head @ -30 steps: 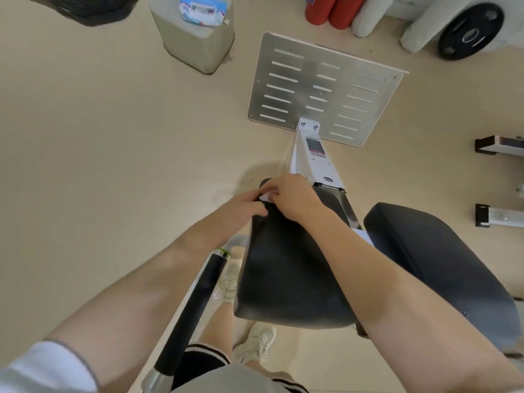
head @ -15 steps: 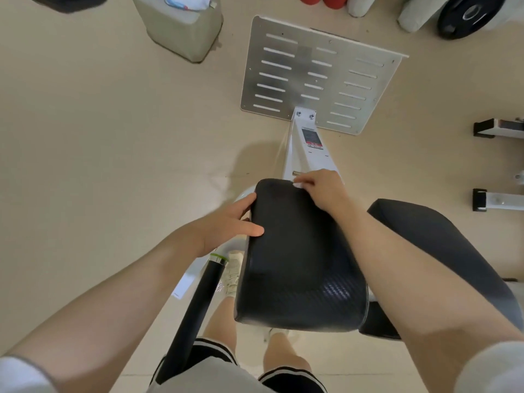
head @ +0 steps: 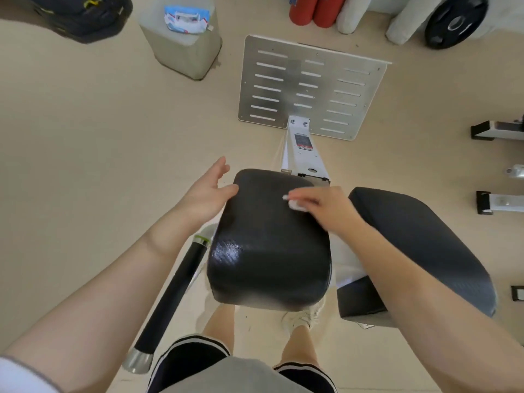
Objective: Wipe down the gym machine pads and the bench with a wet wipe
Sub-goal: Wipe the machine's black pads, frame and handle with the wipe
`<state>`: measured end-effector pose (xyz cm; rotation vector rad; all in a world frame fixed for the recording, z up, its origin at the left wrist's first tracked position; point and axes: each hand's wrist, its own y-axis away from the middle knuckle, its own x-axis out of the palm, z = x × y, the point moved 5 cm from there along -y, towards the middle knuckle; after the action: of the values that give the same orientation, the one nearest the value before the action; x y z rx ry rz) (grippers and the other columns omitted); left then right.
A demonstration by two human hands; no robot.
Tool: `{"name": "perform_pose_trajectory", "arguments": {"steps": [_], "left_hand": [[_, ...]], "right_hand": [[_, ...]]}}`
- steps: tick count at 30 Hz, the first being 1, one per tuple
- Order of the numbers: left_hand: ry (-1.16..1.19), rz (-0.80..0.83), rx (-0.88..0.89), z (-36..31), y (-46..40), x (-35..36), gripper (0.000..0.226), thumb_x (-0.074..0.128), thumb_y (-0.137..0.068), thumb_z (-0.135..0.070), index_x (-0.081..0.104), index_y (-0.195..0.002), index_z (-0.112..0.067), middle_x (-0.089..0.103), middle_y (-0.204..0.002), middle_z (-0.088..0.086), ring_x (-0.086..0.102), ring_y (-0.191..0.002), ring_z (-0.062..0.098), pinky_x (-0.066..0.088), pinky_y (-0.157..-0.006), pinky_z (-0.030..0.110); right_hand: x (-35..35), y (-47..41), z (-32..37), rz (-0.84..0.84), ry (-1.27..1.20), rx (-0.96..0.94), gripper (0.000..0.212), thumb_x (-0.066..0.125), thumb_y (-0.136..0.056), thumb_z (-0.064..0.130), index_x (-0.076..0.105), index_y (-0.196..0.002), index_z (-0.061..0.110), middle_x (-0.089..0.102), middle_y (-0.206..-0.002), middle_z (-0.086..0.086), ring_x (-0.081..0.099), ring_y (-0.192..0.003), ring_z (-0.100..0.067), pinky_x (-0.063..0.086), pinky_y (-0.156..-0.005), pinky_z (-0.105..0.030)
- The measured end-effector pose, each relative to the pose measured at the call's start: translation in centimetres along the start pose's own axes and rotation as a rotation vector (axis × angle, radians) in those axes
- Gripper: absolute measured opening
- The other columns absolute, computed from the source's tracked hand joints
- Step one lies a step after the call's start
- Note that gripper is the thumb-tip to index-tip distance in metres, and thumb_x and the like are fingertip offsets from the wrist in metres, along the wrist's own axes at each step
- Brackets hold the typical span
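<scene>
On top of the black machine pad (head: 269,239), toward its far right corner, a small white wet wipe (head: 295,205) lies bunched under the right hand (head: 326,208). The fingers of that hand are curled down over the wipe and press it against the pad surface; only a small fold of wipe shows beyond the fingertips. The left hand (head: 207,194) is spread, fingers straight and slightly apart, with the thumb resting on the pad's far left edge and the palm just beside the left side wall. It holds nothing.

The pad is a rounded rectangle with its long axis running from the person toward the slotted metal footplate (head: 309,89). Its near end sits above the person's legs and overhangs a shoe. The near left corner carries a glossy sheen. Most of the top face, near and left of the wipe, is uncovered.

Just beside the pad on the right, across a narrow gap, lies a second dark pad (head: 419,245), angled away to the right; the right forearm crosses its near corner. A black handle bar (head: 175,287) with a green ring runs diagonally along the pad's left side. The white frame beam (head: 303,154) joins the pad's far end to the footplate. On the floor farther off, a wipes packet (head: 187,19) rests on a grey container (head: 181,43).
</scene>
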<state>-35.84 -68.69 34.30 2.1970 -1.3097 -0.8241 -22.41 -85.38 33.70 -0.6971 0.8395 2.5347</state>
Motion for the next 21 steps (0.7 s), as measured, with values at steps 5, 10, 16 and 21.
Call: {"name": "perform_pose_trajectory", "arguments": {"steps": [5,10,16,21], "left_hand": [[0.035,-0.141,0.080,-1.0,3.0,0.5,0.052,0.048,-0.094,-0.009,0.031,-0.142,-0.018,0.046,-0.138,-0.003,0.038,-0.130,0.012,0.026,-0.110,0.026],[0.007,-0.302,0.116,-1.7,6.1,1.6,0.041,0.047,-0.093,-0.005,0.045,-0.132,-0.015,0.053,-0.130,-0.003,0.043,-0.126,0.010,0.029,-0.109,0.024],[0.032,-0.378,0.225,-4.9,10.9,5.2,0.031,0.045,-0.093,-0.002,0.056,-0.119,-0.013,0.059,-0.111,-0.006,0.053,-0.103,0.005,0.037,-0.089,0.007],[0.067,-0.052,0.288,-7.8,14.6,12.7,0.025,0.049,-0.093,-0.013,0.062,-0.096,-0.034,0.066,-0.097,-0.009,0.063,-0.093,0.009,0.049,-0.089,0.030]], "right_hand": [[-0.7,-1.7,-3.4,-0.155,0.013,0.122,0.022,0.055,-0.090,0.011,0.071,-0.104,0.017,0.067,-0.114,-0.002,0.056,-0.112,-0.017,0.039,-0.096,-0.021],[0.6,5.2,3.8,-0.027,-0.089,-0.279,0.019,0.060,-0.086,0.005,0.073,-0.099,0.011,0.070,-0.108,-0.001,0.059,-0.102,0.000,0.037,-0.095,-0.006],[1.2,14.0,5.1,0.159,0.116,-0.443,0.029,0.051,-0.089,-0.004,0.067,-0.111,0.007,0.064,-0.119,-0.008,0.058,-0.112,-0.023,0.041,-0.100,-0.028],[-6.4,18.7,-0.4,-0.167,-0.604,-0.001,0.025,0.057,-0.087,0.003,0.065,-0.088,0.026,0.066,-0.088,0.000,0.060,-0.075,-0.014,0.050,-0.074,-0.029]]}}
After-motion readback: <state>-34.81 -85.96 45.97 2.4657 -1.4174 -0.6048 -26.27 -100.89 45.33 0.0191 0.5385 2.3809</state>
